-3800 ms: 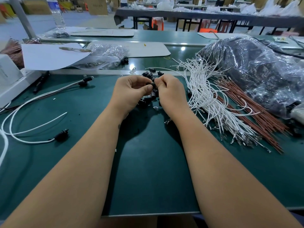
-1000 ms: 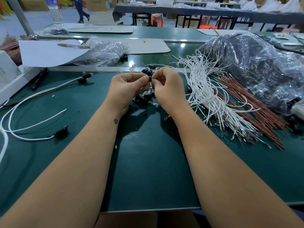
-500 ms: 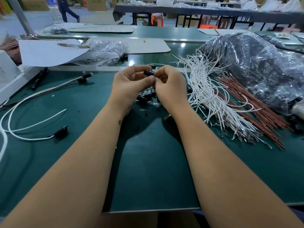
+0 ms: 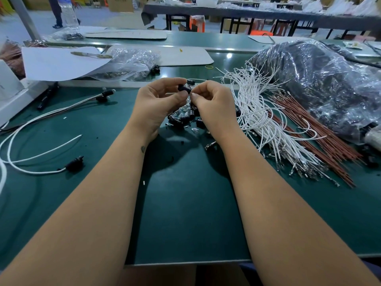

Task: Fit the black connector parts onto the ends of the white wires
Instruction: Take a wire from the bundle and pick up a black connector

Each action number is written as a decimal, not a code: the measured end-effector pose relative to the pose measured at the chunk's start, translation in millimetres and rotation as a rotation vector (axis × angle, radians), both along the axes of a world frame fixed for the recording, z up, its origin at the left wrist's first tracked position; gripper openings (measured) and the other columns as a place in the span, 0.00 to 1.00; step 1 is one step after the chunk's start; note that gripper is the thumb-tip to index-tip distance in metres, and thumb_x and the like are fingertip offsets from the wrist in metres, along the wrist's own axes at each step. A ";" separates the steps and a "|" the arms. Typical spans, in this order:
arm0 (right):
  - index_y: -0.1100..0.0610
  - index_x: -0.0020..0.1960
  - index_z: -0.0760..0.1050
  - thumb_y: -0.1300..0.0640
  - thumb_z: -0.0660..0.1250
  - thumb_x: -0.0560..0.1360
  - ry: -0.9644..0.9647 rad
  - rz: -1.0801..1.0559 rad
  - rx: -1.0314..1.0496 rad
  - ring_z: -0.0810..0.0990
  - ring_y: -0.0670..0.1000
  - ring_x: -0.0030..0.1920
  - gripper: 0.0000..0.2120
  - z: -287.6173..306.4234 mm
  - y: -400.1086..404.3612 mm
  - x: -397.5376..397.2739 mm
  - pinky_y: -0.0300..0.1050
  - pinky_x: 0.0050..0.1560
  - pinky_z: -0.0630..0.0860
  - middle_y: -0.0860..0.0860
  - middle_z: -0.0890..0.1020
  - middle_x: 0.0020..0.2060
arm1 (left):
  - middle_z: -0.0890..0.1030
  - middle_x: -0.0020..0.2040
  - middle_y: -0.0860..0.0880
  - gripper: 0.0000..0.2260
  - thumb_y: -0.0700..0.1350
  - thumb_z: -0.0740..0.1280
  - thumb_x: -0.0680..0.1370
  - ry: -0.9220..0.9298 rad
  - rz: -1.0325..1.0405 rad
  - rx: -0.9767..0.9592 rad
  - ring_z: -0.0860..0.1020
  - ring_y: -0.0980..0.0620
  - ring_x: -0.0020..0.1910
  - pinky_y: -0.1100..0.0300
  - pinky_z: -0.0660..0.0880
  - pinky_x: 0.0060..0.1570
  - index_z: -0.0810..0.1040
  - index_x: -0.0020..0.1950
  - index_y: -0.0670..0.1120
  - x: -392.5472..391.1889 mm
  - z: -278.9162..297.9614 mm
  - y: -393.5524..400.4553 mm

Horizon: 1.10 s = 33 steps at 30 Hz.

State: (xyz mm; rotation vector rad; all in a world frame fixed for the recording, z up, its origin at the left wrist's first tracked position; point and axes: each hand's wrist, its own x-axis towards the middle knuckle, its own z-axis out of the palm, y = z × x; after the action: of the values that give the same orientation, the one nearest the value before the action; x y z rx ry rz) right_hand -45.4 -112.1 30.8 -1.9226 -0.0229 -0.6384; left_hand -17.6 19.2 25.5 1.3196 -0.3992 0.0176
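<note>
My left hand [image 4: 158, 102] pinches a small black connector part [image 4: 183, 87] between thumb and fingers, held above the green table [image 4: 185, 203]. My right hand [image 4: 212, 104] is close against it, fingers curled, its fingertips pinched at the part's right side; what they hold is hidden. Beneath both hands lies a small pile of black connector parts [image 4: 181, 117]. A bundle of white wires [image 4: 259, 112] with metal terminals fans out to the right. Finished white wires with black connectors [image 4: 75, 164] lie at the left.
Red-brown wires [image 4: 315, 133] lie beside the white bundle. A large plastic bag of dark parts [image 4: 321, 83] fills the right. A smaller clear bag [image 4: 132, 62] and white sheets [image 4: 57, 60] sit at the back left. A person walks far behind.
My hands have lifted slightly from the pile and the black part now shows between my left fingers. The view has shifted a little.
</note>
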 end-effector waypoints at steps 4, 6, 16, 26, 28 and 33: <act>0.58 0.42 0.78 0.65 0.68 0.75 -0.024 0.013 -0.011 0.75 0.45 0.35 0.04 1.1 0.3 -1.6 0.41 0.42 0.75 0.48 0.78 0.33 | 0.83 0.35 0.50 0.04 0.35 0.70 0.74 0.024 0.043 0.032 0.80 0.55 0.34 0.64 0.79 0.42 0.81 0.47 0.43 2.4 -0.9 2.4; 0.59 0.42 0.78 0.65 0.68 0.75 -0.052 -0.008 -0.027 0.74 0.44 0.34 0.04 0.9 0.6 -1.9 0.40 0.41 0.75 0.46 0.77 0.32 | 0.83 0.34 0.49 0.02 0.37 0.70 0.75 0.040 0.041 0.031 0.81 0.55 0.34 0.65 0.78 0.40 0.81 0.46 0.42 3.2 -1.4 2.8; 0.57 0.40 0.76 0.65 0.67 0.73 -0.085 -0.081 -0.108 0.73 0.45 0.33 0.06 -4.1 0.4 -0.1 0.39 0.39 0.73 0.44 0.75 0.30 | 0.83 0.34 0.51 0.06 0.33 0.69 0.75 0.007 0.024 0.054 0.80 0.56 0.35 0.65 0.78 0.44 0.81 0.47 0.43 3.4 -4.0 0.4; 0.59 0.38 0.76 0.67 0.68 0.72 -0.086 -0.082 -0.238 0.74 0.49 0.33 0.06 -5.9 -3.0 1.5 0.46 0.38 0.74 0.45 0.74 0.29 | 0.82 0.31 0.50 0.01 0.36 0.69 0.75 0.033 0.040 0.110 0.79 0.57 0.31 0.67 0.77 0.39 0.81 0.45 0.39 2.5 -9.0 -2.3; 0.59 0.38 0.77 0.67 0.68 0.71 -0.086 -0.077 -0.272 0.73 0.47 0.33 0.05 -5.5 -4.1 2.2 0.43 0.37 0.72 0.44 0.74 0.30 | 0.81 0.30 0.50 0.01 0.36 0.69 0.76 0.035 0.043 0.115 0.78 0.57 0.31 0.67 0.77 0.39 0.80 0.45 0.38 2.5 -9.2 -2.8; 0.60 0.41 0.77 0.68 0.66 0.72 -0.097 -0.097 -0.294 0.74 0.48 0.37 0.05 -5.6 -2.6 3.0 0.39 0.38 0.70 0.48 0.77 0.35 | 0.81 0.30 0.50 0.03 0.37 0.68 0.77 0.051 0.095 0.068 0.77 0.55 0.32 0.62 0.78 0.43 0.80 0.43 0.41 3.9 -7.8 -5.8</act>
State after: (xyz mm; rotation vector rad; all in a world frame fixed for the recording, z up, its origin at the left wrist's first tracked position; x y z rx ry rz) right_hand -42.4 -114.7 25.2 -2.1839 -0.0891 -0.8303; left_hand -13.7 13.4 17.7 1.4030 -0.2957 0.0505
